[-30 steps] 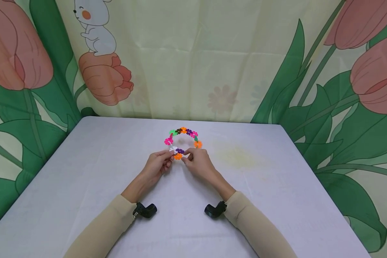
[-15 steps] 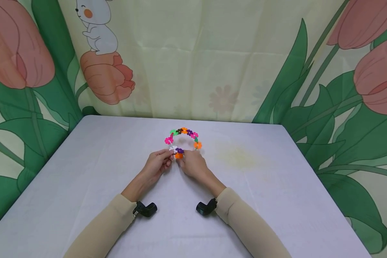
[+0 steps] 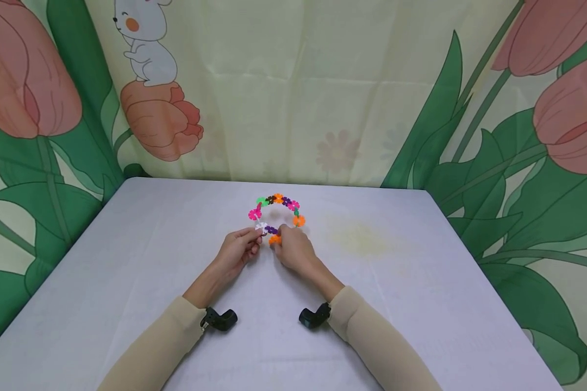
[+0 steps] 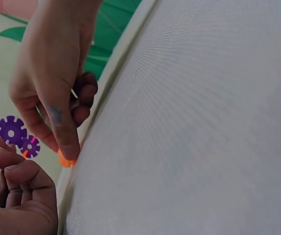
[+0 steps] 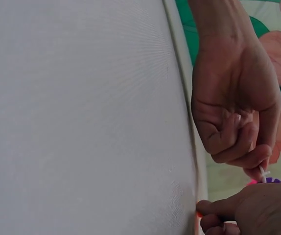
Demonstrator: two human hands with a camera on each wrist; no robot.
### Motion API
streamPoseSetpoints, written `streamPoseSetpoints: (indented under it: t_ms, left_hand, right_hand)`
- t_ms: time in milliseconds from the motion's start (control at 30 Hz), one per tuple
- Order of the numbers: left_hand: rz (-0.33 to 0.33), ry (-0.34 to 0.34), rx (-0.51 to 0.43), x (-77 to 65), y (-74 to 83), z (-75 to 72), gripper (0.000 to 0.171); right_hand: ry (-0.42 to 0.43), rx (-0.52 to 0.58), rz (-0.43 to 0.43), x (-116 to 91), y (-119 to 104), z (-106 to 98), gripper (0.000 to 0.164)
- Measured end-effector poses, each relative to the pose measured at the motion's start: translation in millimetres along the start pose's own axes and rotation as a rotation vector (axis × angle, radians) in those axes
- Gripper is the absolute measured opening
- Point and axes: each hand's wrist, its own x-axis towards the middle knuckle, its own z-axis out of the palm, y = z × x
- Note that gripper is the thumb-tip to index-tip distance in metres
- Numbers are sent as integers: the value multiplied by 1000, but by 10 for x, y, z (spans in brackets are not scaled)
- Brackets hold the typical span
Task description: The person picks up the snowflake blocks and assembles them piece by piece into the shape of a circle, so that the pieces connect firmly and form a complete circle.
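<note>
A ring of colourful plastic snowflake discs, linked edge to edge, stands over the table in the head view; its far side includes a green disc point(image 3: 262, 201) and a pink disc point(image 3: 255, 214). My left hand point(image 3: 239, 247) pinches a white snowflake disc point(image 3: 261, 227) at the near left of the ring. Beside it sits a purple snowflake disc point(image 3: 271, 230). My right hand point(image 3: 295, 247) pinches an orange snowflake disc point(image 3: 275, 239) between thumb and forefinger, low at the ring's near side. The left wrist view shows this orange disc point(image 4: 66, 159) partly hidden by the right thumb.
A white cloth-covered table point(image 3: 396, 304) lies under both forearms, with a faint yellowish stain point(image 3: 364, 239) to the right. Behind it hangs a curtain point(image 3: 293, 98) printed with tulips and a white animal. Black cameras sit at both wrists.
My right hand has moved left and taken hold of the orange disc, which has since shifted slightly right and down. My left hand keeps its pinch, nearly still.
</note>
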Motion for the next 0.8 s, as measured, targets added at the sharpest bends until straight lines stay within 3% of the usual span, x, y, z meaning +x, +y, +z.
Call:
streamPoseSetpoints:
  t_ms: [200, 533, 800]
  left_hand:
    - [-2, -3, -18, 35, -34, -5, 17]
    - [-6, -27, -24, 27, -39, -24, 18]
    - [-5, -83, -66, 19, -53, -17, 24]
  right_hand:
    - [4, 44, 4, -74, 64, -121, 14]
    - [-190, 210, -27, -139, 295, -238, 16]
    - [-217, 272, -36, -145, 412, -263, 22]
